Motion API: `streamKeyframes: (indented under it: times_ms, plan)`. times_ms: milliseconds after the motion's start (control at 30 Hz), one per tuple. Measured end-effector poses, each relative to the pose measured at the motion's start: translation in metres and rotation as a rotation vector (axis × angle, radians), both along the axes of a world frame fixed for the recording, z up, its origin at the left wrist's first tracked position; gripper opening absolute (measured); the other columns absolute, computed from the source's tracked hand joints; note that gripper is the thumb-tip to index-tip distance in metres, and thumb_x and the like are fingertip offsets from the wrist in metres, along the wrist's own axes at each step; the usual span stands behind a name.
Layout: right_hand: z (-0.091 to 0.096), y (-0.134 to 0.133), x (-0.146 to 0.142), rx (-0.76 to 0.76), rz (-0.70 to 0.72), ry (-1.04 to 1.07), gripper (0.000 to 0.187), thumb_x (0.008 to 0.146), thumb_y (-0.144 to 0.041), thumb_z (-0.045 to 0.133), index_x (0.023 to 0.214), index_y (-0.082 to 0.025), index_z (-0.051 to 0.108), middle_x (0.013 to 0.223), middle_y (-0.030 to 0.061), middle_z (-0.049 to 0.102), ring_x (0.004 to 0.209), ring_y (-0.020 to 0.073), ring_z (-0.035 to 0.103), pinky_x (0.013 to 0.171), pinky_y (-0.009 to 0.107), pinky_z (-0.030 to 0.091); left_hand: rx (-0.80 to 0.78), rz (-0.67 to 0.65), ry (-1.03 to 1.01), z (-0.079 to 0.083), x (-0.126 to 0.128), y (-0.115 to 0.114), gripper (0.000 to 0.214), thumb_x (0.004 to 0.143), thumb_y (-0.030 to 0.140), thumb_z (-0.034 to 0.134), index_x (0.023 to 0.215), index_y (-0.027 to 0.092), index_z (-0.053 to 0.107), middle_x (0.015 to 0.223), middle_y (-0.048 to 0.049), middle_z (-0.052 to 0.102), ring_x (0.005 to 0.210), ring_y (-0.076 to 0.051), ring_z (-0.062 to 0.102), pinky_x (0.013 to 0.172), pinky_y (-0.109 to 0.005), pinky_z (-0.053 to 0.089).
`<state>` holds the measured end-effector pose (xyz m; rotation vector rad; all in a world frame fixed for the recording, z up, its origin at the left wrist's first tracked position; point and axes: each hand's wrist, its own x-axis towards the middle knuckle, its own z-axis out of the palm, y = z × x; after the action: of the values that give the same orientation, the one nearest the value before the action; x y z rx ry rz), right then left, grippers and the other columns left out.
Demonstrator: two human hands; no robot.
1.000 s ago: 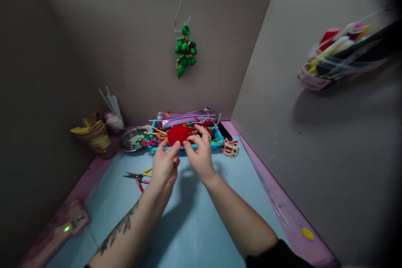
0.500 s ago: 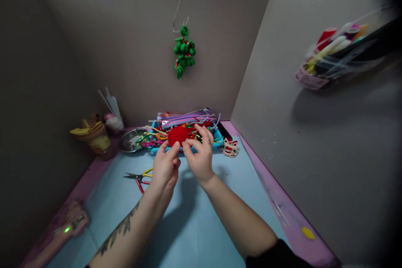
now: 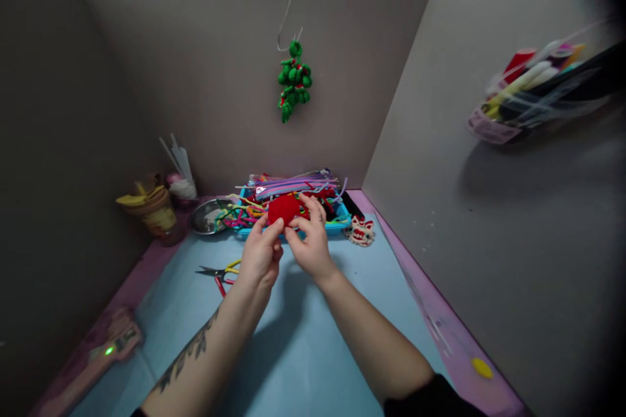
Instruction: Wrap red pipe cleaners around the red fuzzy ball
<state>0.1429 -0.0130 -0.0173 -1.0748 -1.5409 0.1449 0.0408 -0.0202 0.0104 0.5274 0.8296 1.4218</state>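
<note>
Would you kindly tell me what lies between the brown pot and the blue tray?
In the head view, a round metal dish lies between the brown pot and the blue tray; the white sticks stand farther back.

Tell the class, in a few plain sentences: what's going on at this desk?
A person holds up a red piece in front of a blue tray heaped with colourful strands. The left hand pinches its lower edge, while the right hand works close against its right side; whether it also grips is hard to tell. Scissors lie on the blue mat beside the left hand, and a green ornament hangs before the back panel.
</note>
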Motion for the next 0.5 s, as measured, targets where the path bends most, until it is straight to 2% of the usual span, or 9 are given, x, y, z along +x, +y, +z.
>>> streamKeyframes:
  times_ms: [133, 200, 267, 333, 500]
  plan:
    - [-0.0026, 0.0056, 0.0021, -0.180, 0.156, 0.090, 0.013, 0.079, -0.020, 0.058, 0.066, -0.021, 0.063, 0.146, 0.0069, 0.044, 0.139, 0.0272, 0.033, 0.113, 0.052, 0.026, -0.006, -0.029, -0.027, -0.0023, -0.0035, 0.0037, 0.052, 0.049, 0.022, 0.087, 0.091, 0.017, 0.055, 0.057, 0.0105, 0.052, 0.033, 0.003, 0.031, 0.031, -0.009, 0.019]
    - [-0.0021, 0.0061, 0.0030, -0.231, 0.184, 0.116, 0.008, 0.075, -0.020, 0.061, 0.067, -0.020, 0.063, 0.148, 0.0077, 0.041, 0.140, 0.0285, 0.030, 0.113, 0.054, 0.023, -0.016, -0.042, -0.047, -0.0027, -0.0048, 0.0044, 0.050, 0.050, 0.021, 0.086, 0.088, 0.018, 0.054, 0.057, 0.0107, 0.051, 0.032, 0.003, 0.032, 0.031, -0.008, 0.019]
    - [-0.0009, 0.0053, 0.0027, -0.266, 0.178, 0.126, 0.004, 0.069, -0.018, 0.066, 0.068, -0.020, 0.062, 0.151, 0.0090, 0.037, 0.143, 0.0308, 0.025, 0.113, 0.056, 0.020, -0.025, -0.068, -0.065, -0.0028, -0.0056, 0.0043, 0.048, 0.050, 0.021, 0.086, 0.086, 0.017, 0.054, 0.055, 0.0105, 0.051, 0.033, 0.002, 0.033, 0.031, -0.008, 0.019]
    - [-0.0001, 0.0041, 0.0013, -0.279, 0.164, 0.125, 0.008, 0.065, -0.016, 0.068, 0.068, -0.020, 0.061, 0.152, 0.0098, 0.035, 0.144, 0.0324, 0.021, 0.113, 0.057, 0.019, -0.024, -0.096, -0.072, -0.0027, -0.0057, 0.0038, 0.048, 0.050, 0.022, 0.086, 0.086, 0.017, 0.055, 0.053, 0.0104, 0.050, 0.032, 0.002, 0.033, 0.031, -0.008, 0.019]
    - [-0.0009, 0.0008, -0.0044, -0.190, 0.051, 0.068, 0.010, 0.068, -0.020, 0.068, 0.067, -0.020, 0.058, 0.148, 0.0103, 0.038, 0.143, 0.0332, 0.020, 0.112, 0.057, 0.022, -0.034, -0.080, -0.077, -0.0020, -0.0041, 0.0012, 0.051, 0.048, 0.021, 0.086, 0.088, 0.016, 0.055, 0.051, 0.0105, 0.051, 0.032, 0.002, 0.031, 0.031, -0.008, 0.020]
